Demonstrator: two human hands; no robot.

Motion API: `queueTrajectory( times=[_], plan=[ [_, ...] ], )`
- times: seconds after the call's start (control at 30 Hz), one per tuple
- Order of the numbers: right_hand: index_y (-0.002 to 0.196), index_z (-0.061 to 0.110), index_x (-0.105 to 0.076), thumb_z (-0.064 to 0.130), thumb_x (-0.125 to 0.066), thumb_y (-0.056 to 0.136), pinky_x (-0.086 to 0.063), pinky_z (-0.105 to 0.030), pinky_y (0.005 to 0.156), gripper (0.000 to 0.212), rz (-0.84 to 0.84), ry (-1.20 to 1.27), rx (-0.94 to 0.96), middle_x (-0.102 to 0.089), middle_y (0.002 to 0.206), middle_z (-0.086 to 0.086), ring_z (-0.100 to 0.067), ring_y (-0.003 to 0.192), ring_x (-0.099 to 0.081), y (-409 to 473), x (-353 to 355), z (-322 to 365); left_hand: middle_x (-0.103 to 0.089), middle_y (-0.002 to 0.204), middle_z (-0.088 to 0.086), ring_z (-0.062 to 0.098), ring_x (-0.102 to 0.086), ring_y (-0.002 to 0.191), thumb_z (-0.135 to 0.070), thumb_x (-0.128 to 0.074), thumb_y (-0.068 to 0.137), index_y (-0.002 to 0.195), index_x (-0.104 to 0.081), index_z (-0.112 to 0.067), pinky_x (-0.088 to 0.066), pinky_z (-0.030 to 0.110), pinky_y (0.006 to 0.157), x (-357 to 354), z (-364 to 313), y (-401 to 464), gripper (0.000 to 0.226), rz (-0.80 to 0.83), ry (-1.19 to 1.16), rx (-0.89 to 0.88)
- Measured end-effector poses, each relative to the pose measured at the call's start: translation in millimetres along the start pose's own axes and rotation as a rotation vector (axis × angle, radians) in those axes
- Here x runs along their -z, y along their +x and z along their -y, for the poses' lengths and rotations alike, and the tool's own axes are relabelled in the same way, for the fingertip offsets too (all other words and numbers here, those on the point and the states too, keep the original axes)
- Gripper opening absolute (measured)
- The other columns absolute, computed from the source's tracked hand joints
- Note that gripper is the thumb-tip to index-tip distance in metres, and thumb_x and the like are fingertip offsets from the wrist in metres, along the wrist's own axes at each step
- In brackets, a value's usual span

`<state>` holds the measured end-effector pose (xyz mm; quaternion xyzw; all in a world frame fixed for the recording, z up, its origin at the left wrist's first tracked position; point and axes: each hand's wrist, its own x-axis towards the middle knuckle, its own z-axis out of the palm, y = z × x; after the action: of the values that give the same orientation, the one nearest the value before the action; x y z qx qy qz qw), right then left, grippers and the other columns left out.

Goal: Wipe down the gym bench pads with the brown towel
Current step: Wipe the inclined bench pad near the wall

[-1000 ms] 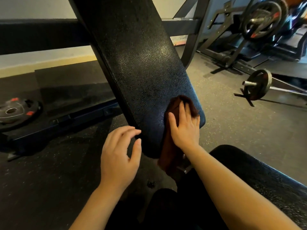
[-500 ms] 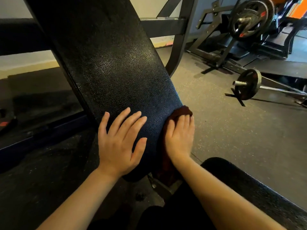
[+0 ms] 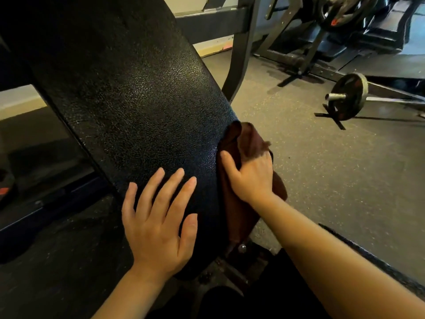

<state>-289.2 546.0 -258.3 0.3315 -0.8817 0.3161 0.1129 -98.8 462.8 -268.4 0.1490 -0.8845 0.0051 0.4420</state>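
Observation:
The black inclined back pad [image 3: 138, 107] of the gym bench fills the upper left and middle of the view. My left hand [image 3: 158, 217] lies flat on its lower end with fingers spread. My right hand [image 3: 250, 176] presses the brown towel [image 3: 243, 143] against the pad's right side edge, thumb on the pad side and fingers wrapped over the cloth. The towel hangs down below my wrist. The seat pad [image 3: 379, 268] shows at the lower right under my right forearm.
A black steel frame post [image 3: 239, 56] rises behind the pad. A barbell with a weight plate [image 3: 349, 97] lies on the speckled rubber floor to the right. More machines and plates [image 3: 340, 12] stand at the back right. Bench hinge hardware [image 3: 241, 247] sits below the towel.
My right hand slid the towel from the pad's lower face round to its right side edge. My left hand came onto the pad and stays flat there. The view moved closer.

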Motion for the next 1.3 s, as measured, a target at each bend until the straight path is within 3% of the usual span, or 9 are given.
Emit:
queueTrajectory(
  times=[0.13,0.27,0.47,0.63,0.77,0.87,0.97,1.1,1.3],
  plan=[
    [0.124,0.017,-0.051,0.046,-0.036,0.104,-0.035,-0.037,0.077,0.039,0.098,0.151,-0.195,-0.061,0.124,-0.012,-0.032,0.114,-0.056,27,6,-10,-0.056,0.140,0.001,0.027,-0.045,0.135,-0.042,-0.027,0.103,0.136,-0.052,-0.024,-0.023,0.053,0.113,-4,3,-1,0.045,-0.002,0.039,-0.025],
    [0.096,0.016,-0.049,0.033,-0.036,0.105,-0.028,-0.034,0.066,0.023,-0.068,0.152,-0.302,-0.056,0.088,-0.002,-0.031,0.091,-0.059,18,1,-3,-0.059,0.138,0.005,0.028,-0.046,0.134,-0.042,-0.029,0.103,0.135,-0.053,-0.023,-0.026,0.053,0.112,-4,4,-1,0.045,0.000,0.065,-0.022],
    [0.115,0.008,-0.046,0.029,-0.032,0.107,-0.036,-0.037,0.068,0.026,0.057,-0.050,-0.189,-0.062,0.107,-0.014,-0.036,0.095,-0.059,15,34,1,-0.061,0.135,0.010,0.032,-0.047,0.133,-0.041,-0.030,0.103,0.134,-0.059,-0.016,-0.026,0.052,0.112,-4,6,-2,0.049,0.018,0.084,-0.009],
    [0.118,0.013,-0.046,0.035,-0.035,0.107,-0.037,-0.035,0.061,0.027,0.092,0.026,-0.097,-0.053,0.080,0.003,-0.028,0.080,-0.061,-10,105,17,-0.061,0.134,0.012,0.034,-0.050,0.132,-0.037,-0.038,0.101,0.132,-0.062,-0.014,-0.028,0.052,0.112,-1,4,0,0.046,0.031,0.099,0.019],
    [0.122,0.019,-0.050,0.047,-0.043,0.102,-0.049,-0.036,0.073,0.035,0.266,-0.189,0.038,-0.062,0.097,0.001,-0.019,0.086,-0.061,-44,174,36,-0.059,0.136,0.015,0.037,-0.048,0.133,-0.036,-0.041,0.100,0.132,-0.063,-0.012,-0.026,0.054,0.113,3,3,-1,0.045,0.063,0.135,0.025],
    [0.126,0.021,-0.045,0.053,-0.052,0.096,-0.044,-0.034,0.075,0.045,0.459,-0.342,-0.039,-0.059,0.100,0.001,-0.020,0.091,-0.057,-83,211,32,-0.055,0.139,0.018,0.038,-0.042,0.137,-0.036,-0.042,0.098,0.132,-0.061,-0.010,-0.019,0.056,0.115,7,-4,-2,0.047,0.116,0.137,0.038],
    [0.146,0.029,-0.029,0.060,-0.048,0.095,-0.044,-0.038,0.092,0.063,0.603,-0.610,-0.025,-0.052,0.135,-0.004,-0.026,0.120,-0.053,-125,216,11,-0.053,0.140,0.018,0.037,-0.040,0.138,-0.036,-0.043,0.097,0.131,-0.060,-0.010,-0.011,0.057,0.116,7,-21,-4,0.047,0.135,0.082,0.045],
    [0.155,0.043,-0.013,0.064,-0.025,0.099,-0.005,-0.050,0.121,0.061,0.956,-0.613,0.029,-0.004,0.166,0.009,-0.017,0.152,-0.005,-176,194,-19,-0.054,0.140,0.016,0.036,-0.042,0.137,-0.036,-0.042,0.099,0.130,-0.062,-0.010,-0.014,0.059,0.115,-3,-35,-12,0.046,0.148,0.100,-0.069],
    [0.157,0.037,-0.004,0.057,-0.017,0.103,0.005,-0.047,0.122,0.059,0.830,-0.638,-0.123,0.005,0.166,0.004,-0.017,0.152,0.008,-163,172,-47,-0.053,0.141,0.017,0.038,-0.042,0.138,-0.036,-0.042,0.101,0.133,-0.059,-0.010,-0.015,0.058,0.115,-6,-32,-15,0.045,0.109,0.122,-0.067]
  ],
)
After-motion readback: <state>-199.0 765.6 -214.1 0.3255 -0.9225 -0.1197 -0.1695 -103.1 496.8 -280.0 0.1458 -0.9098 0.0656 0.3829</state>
